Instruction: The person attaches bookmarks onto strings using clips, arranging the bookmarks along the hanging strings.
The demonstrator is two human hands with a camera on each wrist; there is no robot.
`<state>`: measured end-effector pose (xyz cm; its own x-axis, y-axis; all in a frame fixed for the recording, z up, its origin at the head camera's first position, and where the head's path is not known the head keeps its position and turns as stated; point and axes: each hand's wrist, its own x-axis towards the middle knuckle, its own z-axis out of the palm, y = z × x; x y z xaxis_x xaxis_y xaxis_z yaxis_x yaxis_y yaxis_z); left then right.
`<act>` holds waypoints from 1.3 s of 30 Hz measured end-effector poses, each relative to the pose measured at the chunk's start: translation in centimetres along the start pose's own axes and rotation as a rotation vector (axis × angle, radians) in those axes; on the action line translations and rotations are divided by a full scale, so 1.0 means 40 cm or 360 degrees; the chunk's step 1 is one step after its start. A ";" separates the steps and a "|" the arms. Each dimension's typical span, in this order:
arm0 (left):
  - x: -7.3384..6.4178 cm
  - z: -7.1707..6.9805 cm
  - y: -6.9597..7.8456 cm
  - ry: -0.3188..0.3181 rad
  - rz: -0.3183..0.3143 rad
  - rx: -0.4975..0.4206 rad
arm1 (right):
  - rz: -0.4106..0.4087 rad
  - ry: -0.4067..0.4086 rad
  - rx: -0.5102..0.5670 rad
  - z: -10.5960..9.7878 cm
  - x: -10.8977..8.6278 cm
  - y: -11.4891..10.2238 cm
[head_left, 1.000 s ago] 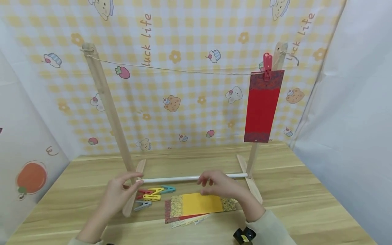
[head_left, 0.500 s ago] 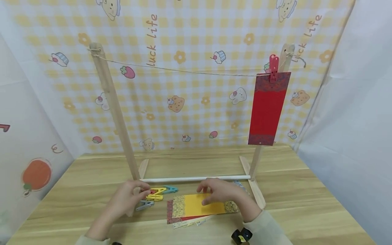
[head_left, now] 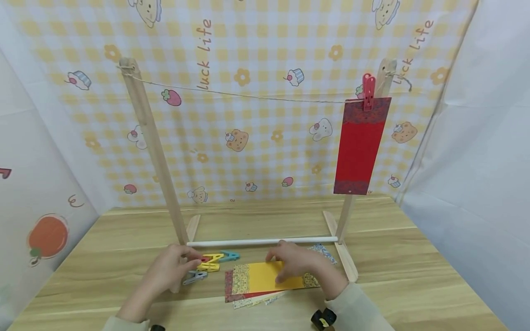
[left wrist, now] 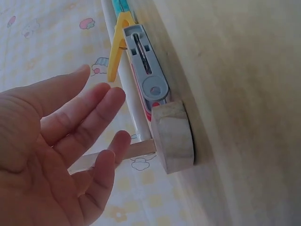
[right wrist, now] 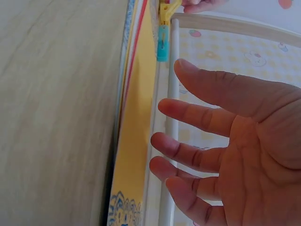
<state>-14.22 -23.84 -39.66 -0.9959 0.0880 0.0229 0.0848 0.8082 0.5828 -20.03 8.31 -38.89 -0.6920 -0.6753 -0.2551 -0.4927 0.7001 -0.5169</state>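
Note:
My left hand hovers with spread, slightly bent fingers beside several plastic clothespins, holding nothing. A yellow clothespin, a teal one and a grey one lie on the table; a red one is partly hidden by the hand. In the left wrist view the grey clothespin lies close to the fingertips. My right hand is over a yellow paper card with patterned ends, its fingers loosely bent and apart. Beneath that card, red and pale patterned cards fan out.
A wooden frame with a left post, a white bottom rod and feet stands behind the cards. From its string, a red card hangs at the right under a red clothespin.
My left hand has come down from the rod's left end to the clothespins. Over the yellow card, my right hand has shifted slightly lower. The view has moved a little.

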 end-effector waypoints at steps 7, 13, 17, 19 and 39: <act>0.004 0.000 -0.002 -0.0025 -0.0024 0.0028 | 0.0063 -0.0036 -0.0113 0.007 0.003 -0.011; 0.006 0.004 -0.005 -0.0059 -0.0077 -0.0012 | 0.0112 -0.0051 -0.0189 0.014 0.008 -0.015; 0.013 0.005 -0.006 -0.0085 -0.0082 -0.0039 | 0.0133 -0.0055 -0.0251 0.021 0.012 -0.011; 0.017 0.004 -0.005 -0.0098 -0.0079 -0.0047 | 0.0133 -0.0053 -0.0277 0.022 0.014 -0.009; 0.009 0.001 0.010 -0.0099 -0.0021 -0.0102 | 0.0152 -0.0032 -0.0398 0.023 0.009 -0.028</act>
<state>-14.57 -23.45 -39.45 -0.9928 0.1150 -0.0343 0.0674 0.7709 0.6334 -19.24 7.09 -39.15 -0.7321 -0.6062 -0.3107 -0.5425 0.7947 -0.2723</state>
